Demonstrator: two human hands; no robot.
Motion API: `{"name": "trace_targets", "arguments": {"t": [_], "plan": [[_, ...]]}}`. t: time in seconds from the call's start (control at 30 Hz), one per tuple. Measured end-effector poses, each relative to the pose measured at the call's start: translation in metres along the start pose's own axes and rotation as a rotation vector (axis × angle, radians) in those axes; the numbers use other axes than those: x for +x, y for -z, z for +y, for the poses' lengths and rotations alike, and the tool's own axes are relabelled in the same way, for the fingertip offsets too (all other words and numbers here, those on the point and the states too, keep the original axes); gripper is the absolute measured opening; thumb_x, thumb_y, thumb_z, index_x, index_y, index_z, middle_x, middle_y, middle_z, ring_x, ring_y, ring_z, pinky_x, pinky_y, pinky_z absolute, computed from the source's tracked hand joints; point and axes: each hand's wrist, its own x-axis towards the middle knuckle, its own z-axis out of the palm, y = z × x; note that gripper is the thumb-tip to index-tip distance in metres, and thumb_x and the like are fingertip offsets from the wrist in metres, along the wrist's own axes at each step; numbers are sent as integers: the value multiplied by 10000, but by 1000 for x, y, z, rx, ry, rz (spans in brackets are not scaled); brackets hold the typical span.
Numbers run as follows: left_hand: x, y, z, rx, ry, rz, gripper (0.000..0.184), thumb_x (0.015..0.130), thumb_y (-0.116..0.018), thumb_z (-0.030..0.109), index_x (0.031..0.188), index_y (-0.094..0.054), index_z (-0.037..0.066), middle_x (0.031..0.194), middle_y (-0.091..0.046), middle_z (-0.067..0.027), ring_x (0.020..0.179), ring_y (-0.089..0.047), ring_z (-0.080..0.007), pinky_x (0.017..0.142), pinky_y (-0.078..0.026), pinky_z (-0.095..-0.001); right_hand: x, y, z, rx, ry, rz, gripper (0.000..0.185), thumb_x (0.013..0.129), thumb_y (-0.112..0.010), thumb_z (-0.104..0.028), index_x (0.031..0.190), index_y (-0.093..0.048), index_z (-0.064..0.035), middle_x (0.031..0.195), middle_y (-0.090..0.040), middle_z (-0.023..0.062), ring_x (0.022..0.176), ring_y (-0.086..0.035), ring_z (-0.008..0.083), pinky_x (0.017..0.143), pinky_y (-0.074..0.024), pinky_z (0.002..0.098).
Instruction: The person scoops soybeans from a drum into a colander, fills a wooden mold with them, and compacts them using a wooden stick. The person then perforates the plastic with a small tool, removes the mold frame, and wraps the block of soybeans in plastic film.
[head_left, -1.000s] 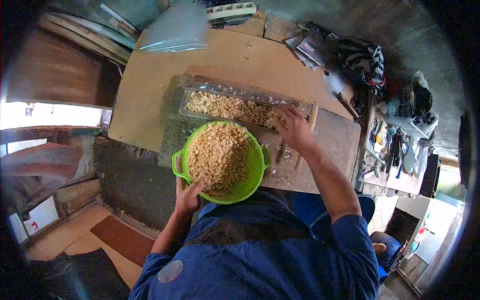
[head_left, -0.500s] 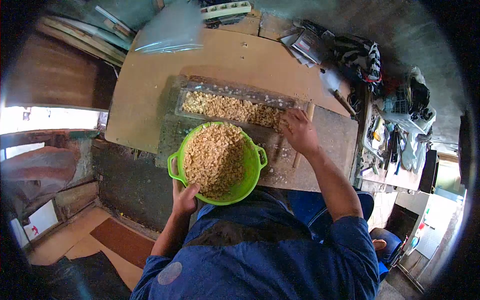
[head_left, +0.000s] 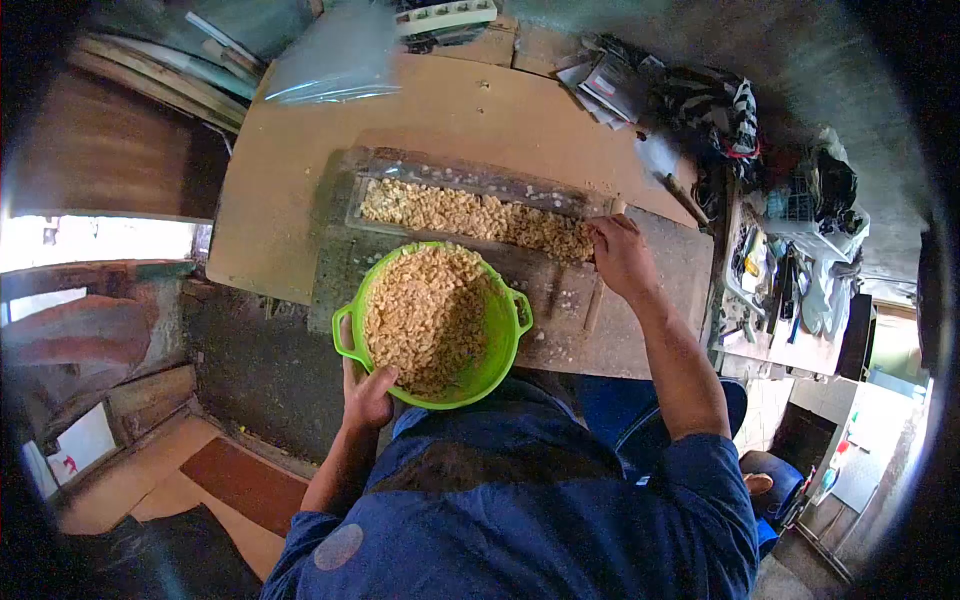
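My left hand (head_left: 368, 396) grips the rim of a green bowl (head_left: 500, 352) at its lower left, thumb over the edge. Pale, puffed-looking pieces (head_left: 415, 305) fill much of the bowl, which is tilted a little. Above it, a long shallow tray (head_left: 353, 208) on a worn board (head_left: 335, 262) holds a strip of the same pieces (head_left: 470, 212). At the tray's right end my right hand (head_left: 622, 254) is bent with its fingers together, touching the pieces there. Whatever lies between those fingers is hidden.
A wooden stick (head_left: 596, 303) lies on the board right of the tray. Beyond are a tan tabletop (head_left: 440, 105), a clear plastic bag (head_left: 335, 60), papers (head_left: 602, 88) and black bags (head_left: 705, 105). Tools (head_left: 785, 285) and a white basket (head_left: 825, 240) stand at the right.
My right hand has moved right along the strip to the tray's end, and more pieces show there. The bowl stays in my left hand; the whole view has shifted slightly.
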Motion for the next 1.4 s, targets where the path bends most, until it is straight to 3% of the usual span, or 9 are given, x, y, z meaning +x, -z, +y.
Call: {"name": "trace_targets", "arguments": {"t": [0.37,0.47,0.73,0.9,1.1,1.17,1.27,1.33,1.4], "plan": [[1,-23,29,-31,46,-38,1026,644,-668,214,1515,-159,26,1413,-442,-169,1279,-490,-300,1084,-394,-433,-16,-13,-20,-84,322,-56,302,824,-658,-119,1122,-671,-77,1119,-616,162,1124,-555,355,988,-480,447],[2,-21,28,-20,22,-44,1020,646,-664,206,1515,-162,27,1413,-444,-170,1280,-489,-301,1089,-388,-433,-10,-14,-6,-61,179,26,304,816,-652,-100,1119,-678,-99,1146,-603,156,1135,-547,359,989,-481,441],[1,-12,18,-98,24,-54,1035,684,-670,128,1550,-107,61,1460,-415,-172,1328,-457,-312,1119,-368,-445,-18,0,13,-111,163,51,333,778,-575,14,1072,-688,-95,1135,-600,155,1116,-551,361,966,-487,450],[0,-11,14,73,1,1,1032,694,-655,106,1553,-86,55,1472,-398,-172,1321,-467,-310,1107,-386,-438,-27,8,0,-63,169,35,346,769,-553,56,1054,-690,-83,1119,-604,151,1087,-556,364,938,-497,453],[2,-18,22,-113,60,-44,1021,680,-634,82,1546,-94,41,1457,-408,-173,1314,-471,-307,1099,-393,-438,-28,8,-16,-13,140,101,284,810,-547,23,1041,-691,-58,1015,-627,162,1011,-618,361,893,-516,440],[1,-22,24,-104,55,-54,1012,682,-639,82,1542,-107,40,1456,-410,-170,1311,-473,-305,1097,-395,-438,-35,16,-56,210,136,32,266,812,-576,7,1049,-681,-51,1041,-635,172,938,-645,375,849,-536,444],[0,-29,27,-85,67,-79,992,688,-649,84,1534,-134,36,1446,-420,-163,1304,-476,-298,1094,-396,-435,-51,-8,-97,204,438,-116,295,858,-613,-85,1150,-640,-53,1104,-632,188,947,-654,381,857,-543,447],[-1,-33,28,-69,104,-99,968,695,-659,89,1525,-164,31,1428,-436,-153,1297,-481,-288,1091,-396,-430,-61,-29,-122,188,523,-325,407,873,-619,-140,1267,-566,-53,1166,-617,200,985,-651,393,857,-544,460],[-2,-32,26,-53,91,-107,966,694,-656,88,1525,-166,29,1425,-442,-150,1297,-481,-284,1089,-397,-429,-78,-65,-130,111,559,-295,445,875,-618,-154,1299,-534,-51,1184,-610,205,990,-649,408,857,-541,468]]}}
